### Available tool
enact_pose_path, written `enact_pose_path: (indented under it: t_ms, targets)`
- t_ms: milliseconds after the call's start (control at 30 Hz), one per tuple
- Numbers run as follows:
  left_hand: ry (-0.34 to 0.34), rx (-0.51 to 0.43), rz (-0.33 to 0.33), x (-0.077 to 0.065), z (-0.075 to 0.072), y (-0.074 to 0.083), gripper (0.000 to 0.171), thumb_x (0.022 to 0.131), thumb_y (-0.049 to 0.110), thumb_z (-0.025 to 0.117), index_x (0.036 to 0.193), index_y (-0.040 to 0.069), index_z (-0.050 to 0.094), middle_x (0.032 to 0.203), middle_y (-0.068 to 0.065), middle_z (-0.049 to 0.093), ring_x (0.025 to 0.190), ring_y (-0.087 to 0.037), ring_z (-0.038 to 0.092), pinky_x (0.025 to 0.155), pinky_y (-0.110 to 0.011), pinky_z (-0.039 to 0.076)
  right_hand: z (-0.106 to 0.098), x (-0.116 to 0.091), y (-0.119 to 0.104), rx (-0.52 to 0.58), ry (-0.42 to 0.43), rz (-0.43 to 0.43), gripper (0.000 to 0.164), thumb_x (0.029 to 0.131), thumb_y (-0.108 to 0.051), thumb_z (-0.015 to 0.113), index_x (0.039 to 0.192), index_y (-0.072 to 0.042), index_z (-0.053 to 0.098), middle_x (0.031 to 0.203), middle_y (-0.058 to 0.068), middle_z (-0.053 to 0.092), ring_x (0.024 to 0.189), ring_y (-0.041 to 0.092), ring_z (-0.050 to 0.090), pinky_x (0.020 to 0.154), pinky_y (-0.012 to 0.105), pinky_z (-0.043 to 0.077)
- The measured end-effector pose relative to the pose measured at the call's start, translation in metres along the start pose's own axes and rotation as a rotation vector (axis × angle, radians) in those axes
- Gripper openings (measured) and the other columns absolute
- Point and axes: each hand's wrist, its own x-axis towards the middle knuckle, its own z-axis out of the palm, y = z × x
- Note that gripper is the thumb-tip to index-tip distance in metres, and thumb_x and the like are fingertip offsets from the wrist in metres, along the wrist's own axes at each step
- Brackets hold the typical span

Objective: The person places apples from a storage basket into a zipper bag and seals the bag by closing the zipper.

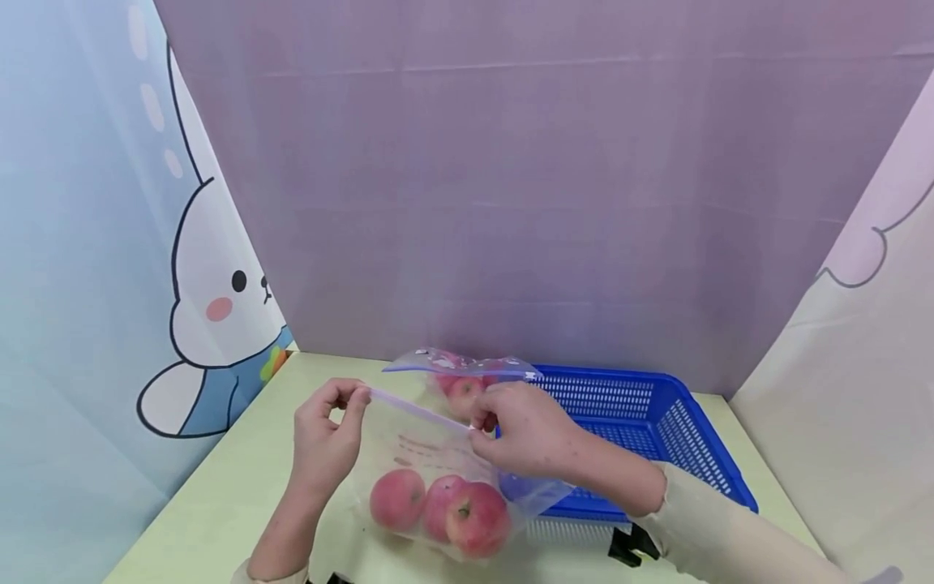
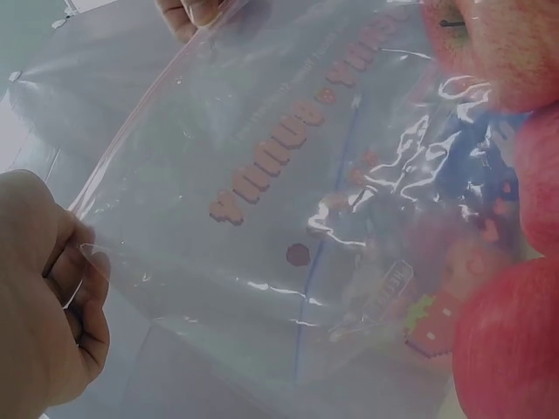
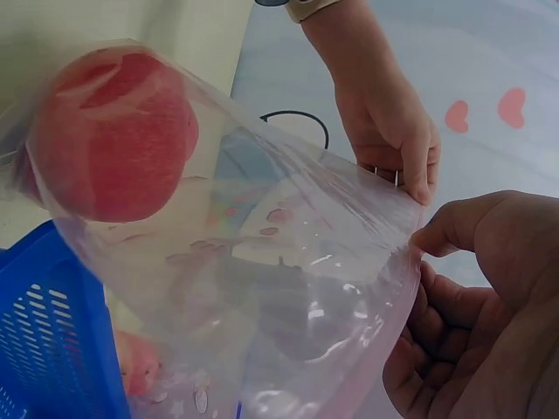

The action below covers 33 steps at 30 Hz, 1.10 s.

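Observation:
A clear zip bag [image 1: 430, 442] with printed lettering hangs upright between the two hands, its pinkish zip edge along the top. At its bottom lie three red apples [image 1: 477, 519]. The left hand [image 1: 326, 442] pinches the bag's top left corner between thumb and fingers. Further right along the same edge, the right hand [image 1: 531, 430] pinches the zip strip with thumb and forefinger. In the right wrist view, a red apple [image 3: 113, 135] shows through the film. Printed letters [image 2: 271, 166] run across the bag in the left wrist view.
Behind the held bag lies a second zip bag [image 1: 416, 359] with a blue zip and apples [image 1: 464, 396] inside. A blue plastic basket [image 1: 653, 389] stands to the right on the pale yellow table [image 1: 219, 495]. Curtains [image 1: 569, 178] enclose the back and sides.

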Motion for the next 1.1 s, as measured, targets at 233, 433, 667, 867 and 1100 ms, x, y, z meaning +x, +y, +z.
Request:
enact_pose_path:
  t_ms: [233,433,667,867,1100]
  targets:
    - [0.005,-0.020,-0.052,0.004,-0.001,-0.005,0.004,0.093,0.004,0.065,0.091,0.001,0.068,0.077,-0.003,0.061,0.072,-0.015,0.052,0.064,-0.019,0.043,-0.001,-0.004,0.009,0.023,-0.022,0.005,0.015,0.084,-0.021,0.069,0.073,-0.026,0.062,0.072,-0.018,0.055,0.065,0.002,0.052,0.064,0.022,0.048]
    - [0.018,-0.032,-0.097,0.004,-0.004,-0.007,0.005,0.093,0.004,0.064,0.091,0.001,0.068,0.079,-0.006,0.062,0.073,-0.014,0.052,0.064,-0.018,0.043,-0.002,-0.006,0.012,0.021,-0.024,-0.008,0.011,0.084,-0.021,0.070,0.075,-0.024,0.066,0.073,-0.018,0.056,0.065,0.004,0.054,0.063,0.021,0.048]
    - [0.022,-0.017,-0.133,0.004,-0.005,-0.005,0.006,0.094,0.004,0.063,0.091,0.000,0.067,0.079,-0.007,0.062,0.073,-0.013,0.052,0.064,-0.017,0.043,-0.003,-0.010,0.017,-0.004,-0.037,0.014,0.006,0.083,-0.022,0.071,0.078,-0.023,0.068,0.072,-0.017,0.056,0.065,0.004,0.051,0.061,0.021,0.048]
    - [0.041,-0.021,-0.150,0.006,-0.006,0.005,0.005,0.093,-0.003,0.062,0.090,-0.006,0.066,0.078,-0.012,0.062,0.071,-0.011,0.052,0.065,-0.017,0.043,-0.005,-0.011,0.021,-0.006,-0.051,0.014,0.008,0.084,-0.022,0.071,0.077,-0.024,0.068,0.070,-0.017,0.055,0.065,0.005,0.050,0.059,0.022,0.047]
    - [0.044,-0.017,-0.181,0.007,-0.005,0.004,0.007,0.094,0.000,0.061,0.091,-0.004,0.066,0.078,-0.010,0.061,0.072,-0.012,0.052,0.065,-0.017,0.044,-0.008,-0.016,0.028,-0.016,-0.051,0.030,0.012,0.084,-0.023,0.071,0.074,-0.025,0.065,0.068,-0.016,0.053,0.064,0.006,0.049,0.058,0.023,0.046]
